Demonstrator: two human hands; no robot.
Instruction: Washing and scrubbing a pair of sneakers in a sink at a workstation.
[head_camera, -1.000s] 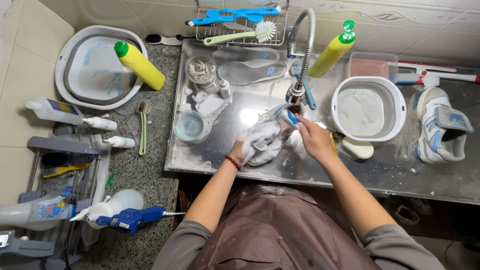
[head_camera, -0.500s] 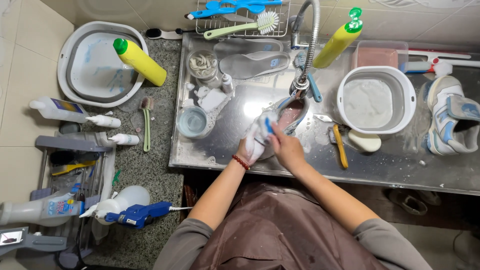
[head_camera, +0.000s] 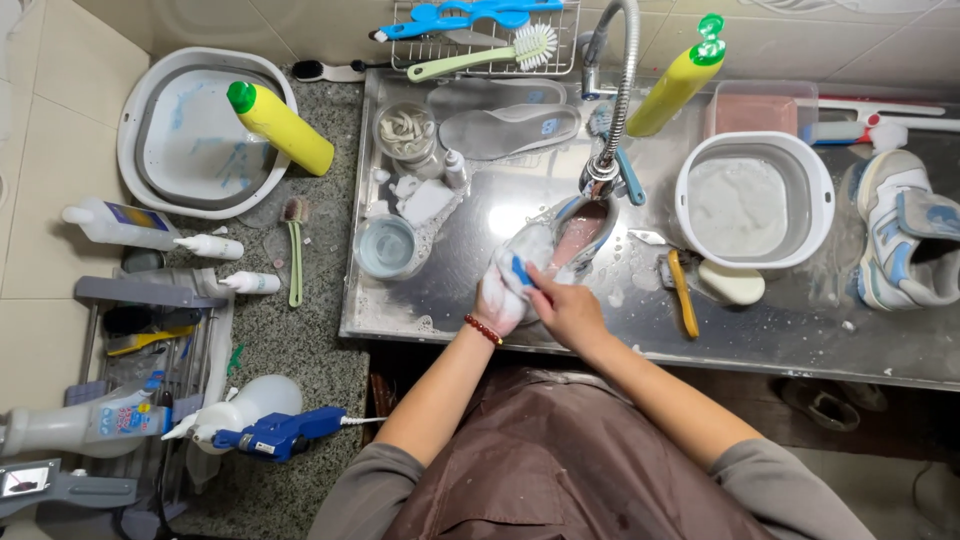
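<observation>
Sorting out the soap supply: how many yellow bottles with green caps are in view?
2. One yellow bottle lies tilted across the rim of the grey basin on the left; the other leans beside the tap, behind the white tub.

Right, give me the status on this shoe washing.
Done: insoles are out by the faucet, laces sit in a glass jar. In hand: left hand and right hand hold a soapy sneaker under the tap. Left: second sneaker waits at the sink's right end.
</observation>
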